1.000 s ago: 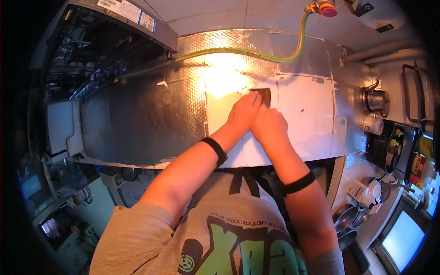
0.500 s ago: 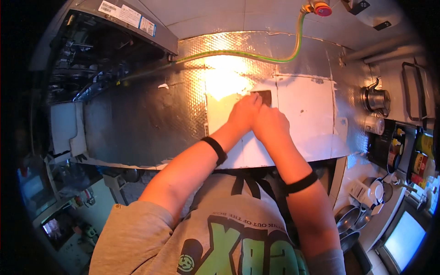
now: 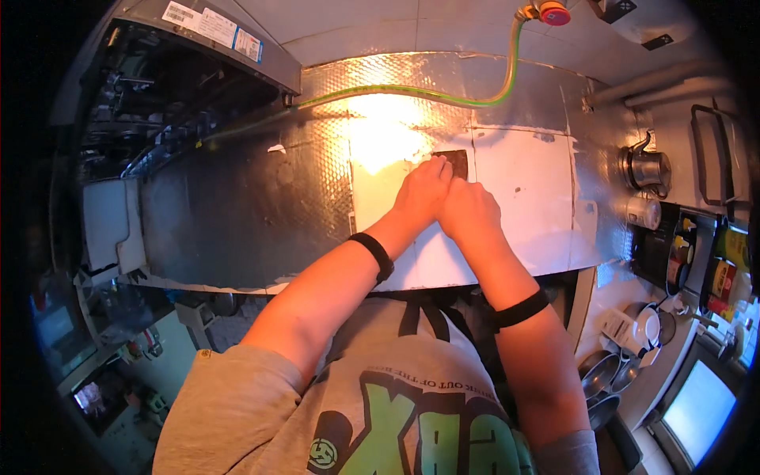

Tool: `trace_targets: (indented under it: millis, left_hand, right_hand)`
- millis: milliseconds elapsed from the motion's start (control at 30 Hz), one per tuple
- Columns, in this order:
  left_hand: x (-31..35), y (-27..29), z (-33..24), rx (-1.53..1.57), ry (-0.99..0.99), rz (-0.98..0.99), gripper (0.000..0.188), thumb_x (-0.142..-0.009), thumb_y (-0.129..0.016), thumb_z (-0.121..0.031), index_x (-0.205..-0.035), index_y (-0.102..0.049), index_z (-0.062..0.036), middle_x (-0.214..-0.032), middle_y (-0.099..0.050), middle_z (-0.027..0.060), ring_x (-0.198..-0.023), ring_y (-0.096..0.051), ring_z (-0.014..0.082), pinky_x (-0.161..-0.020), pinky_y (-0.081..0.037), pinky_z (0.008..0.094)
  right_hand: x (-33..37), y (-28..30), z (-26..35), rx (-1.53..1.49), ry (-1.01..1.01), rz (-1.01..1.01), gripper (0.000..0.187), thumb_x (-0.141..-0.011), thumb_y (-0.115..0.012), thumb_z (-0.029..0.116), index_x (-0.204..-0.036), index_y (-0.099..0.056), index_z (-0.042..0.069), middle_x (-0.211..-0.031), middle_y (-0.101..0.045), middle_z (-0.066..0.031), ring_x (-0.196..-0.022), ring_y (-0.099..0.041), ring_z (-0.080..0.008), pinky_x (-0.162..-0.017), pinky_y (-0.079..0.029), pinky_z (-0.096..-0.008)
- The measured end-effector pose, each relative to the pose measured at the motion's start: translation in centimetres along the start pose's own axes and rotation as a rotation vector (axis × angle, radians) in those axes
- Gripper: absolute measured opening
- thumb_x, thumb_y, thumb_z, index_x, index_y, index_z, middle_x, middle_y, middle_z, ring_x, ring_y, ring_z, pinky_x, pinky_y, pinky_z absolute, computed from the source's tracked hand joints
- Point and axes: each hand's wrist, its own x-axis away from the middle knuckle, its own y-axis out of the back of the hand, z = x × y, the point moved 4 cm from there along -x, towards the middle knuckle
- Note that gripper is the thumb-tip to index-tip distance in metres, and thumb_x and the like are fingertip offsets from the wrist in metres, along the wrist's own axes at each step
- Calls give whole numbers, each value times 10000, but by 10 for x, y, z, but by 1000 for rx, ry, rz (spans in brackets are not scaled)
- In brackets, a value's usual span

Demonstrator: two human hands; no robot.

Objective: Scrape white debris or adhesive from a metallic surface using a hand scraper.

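My left hand [image 3: 422,188] and my right hand [image 3: 470,209] are close together over the pale part of a foil-covered worktop [image 3: 522,168]. The fingers of both are bent in and closed. Just beyond my knuckles shows a dark brown, roughly square patch [image 3: 454,161]; whether it is a loose flat piece or part of the surface I cannot tell. My left fingertips reach its near left edge. What lies under my fingers is hidden. A bright glare [image 3: 385,136] covers the foil to the left of the patch.
A clear green hose [image 3: 427,96] runs along the back to a red-knobbed valve [image 3: 552,13]. At the far left stands a dark glass-fronted appliance [image 3: 170,103]. A metal kettle [image 3: 649,170] and a jar [image 3: 644,212] stand right; pans [image 3: 599,374] lie lower right.
Both hands stay together at the same place, with slight finger movement. A little more of the dark patch shows. The whole view has shifted slightly.
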Motion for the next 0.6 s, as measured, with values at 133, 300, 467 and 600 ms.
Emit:
trace_targets:
  millis: [133, 300, 467, 600]
  left_hand:
    - [8, -7, -2, -9, 11, 15, 319, -813, -602, -128, -1068, -628, 61, -1146, -627, 229, -991, -657, 330, -851, -566, 373]
    - [1, -8, 4, -57, 5, 98, 248, -844, -616, -186, -1046, -658, -48, -1202, -636, 196, -1044, -643, 331, -846, -569, 408]
    - [10, -9, -4, -15, 19, -8, 328, -824, -600, -128, -1090, -627, 64, -1137, -631, 226, -1002, -658, 328, -845, -570, 377]
    - [1, -5, 2, -53, -40, 13, 339, -814, -603, -123, -1095, -627, 64, -1133, -634, 224, -998, -661, 328, -828, -576, 380]
  right_hand:
    - [8, -6, -1, -17, 16, -95, 224, -868, -587, 160, -982, -680, -9, -912, -705, -281, -895, -701, -434, -812, -570, -488]
    - [1, -3, -1, -13, -2, -61, 226, -869, -590, 166, -976, -685, -10, -912, -704, -281, -897, -701, -430, -807, -573, -479]
    - [6, -11, -3, -4, 23, -89, 228, -879, -585, 179, -965, -687, -6, -911, -708, -271, -899, -703, -425, -799, -575, -479]
    - [0, 0, -1, -10, -20, -42, 230, -887, -576, 175, -985, -676, -7, -910, -714, -256, -895, -704, -424, -796, -576, -478]
